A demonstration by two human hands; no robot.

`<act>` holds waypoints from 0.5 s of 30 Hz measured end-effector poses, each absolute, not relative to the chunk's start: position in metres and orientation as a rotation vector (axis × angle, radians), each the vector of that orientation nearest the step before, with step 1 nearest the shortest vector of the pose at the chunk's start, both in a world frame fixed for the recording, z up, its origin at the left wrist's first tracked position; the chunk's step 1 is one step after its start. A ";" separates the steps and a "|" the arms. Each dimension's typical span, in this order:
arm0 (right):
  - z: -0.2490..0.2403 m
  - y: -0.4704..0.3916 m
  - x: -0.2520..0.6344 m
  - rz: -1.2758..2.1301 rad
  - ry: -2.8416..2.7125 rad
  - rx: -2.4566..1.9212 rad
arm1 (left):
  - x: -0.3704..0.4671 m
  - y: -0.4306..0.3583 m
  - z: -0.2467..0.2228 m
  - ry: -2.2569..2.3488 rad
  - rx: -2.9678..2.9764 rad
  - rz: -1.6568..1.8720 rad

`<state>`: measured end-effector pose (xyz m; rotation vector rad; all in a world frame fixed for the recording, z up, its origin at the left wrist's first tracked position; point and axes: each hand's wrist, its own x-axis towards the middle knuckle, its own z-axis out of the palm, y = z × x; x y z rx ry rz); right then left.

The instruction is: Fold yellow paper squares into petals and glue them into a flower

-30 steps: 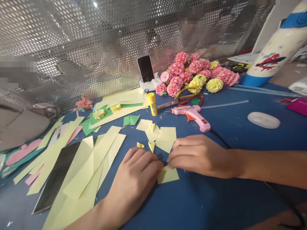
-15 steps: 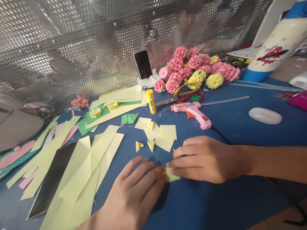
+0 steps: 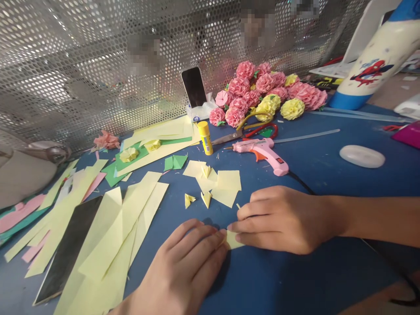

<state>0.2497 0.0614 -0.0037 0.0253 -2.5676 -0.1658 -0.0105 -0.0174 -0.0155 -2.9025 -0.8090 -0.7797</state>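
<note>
A small piece of yellow paper (image 3: 234,240) lies on the blue table between my hands, partly covered by fingertips. From the left, my left hand (image 3: 190,260) presses its bunched fingers on the paper's left part. My right hand (image 3: 278,218) comes from the right, its closed fingertips on the paper's upper edge. Beyond them lie small folded yellow pieces (image 3: 206,199) and flat yellow squares (image 3: 226,186).
Yellow strips (image 3: 131,223) and a dark phone (image 3: 70,249) lie at left. Further back are a glue stick (image 3: 205,139), scissors (image 3: 226,138), a pink glue gun (image 3: 262,151), a propped phone (image 3: 193,86) and paper flowers (image 3: 239,87). A white mouse (image 3: 362,156) sits at right.
The view has shifted slightly. Both hands stay on the yellow paper in nearly the same pose.
</note>
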 end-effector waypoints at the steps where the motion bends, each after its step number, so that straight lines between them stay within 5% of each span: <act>1: -0.004 0.061 0.250 -0.165 -2.567 0.029 | -0.010 -0.017 -0.015 -0.810 -2.902 -0.778; 15: -0.005 0.062 0.250 -0.159 -2.566 0.038 | -0.013 -0.017 -0.015 -0.796 -2.950 -0.761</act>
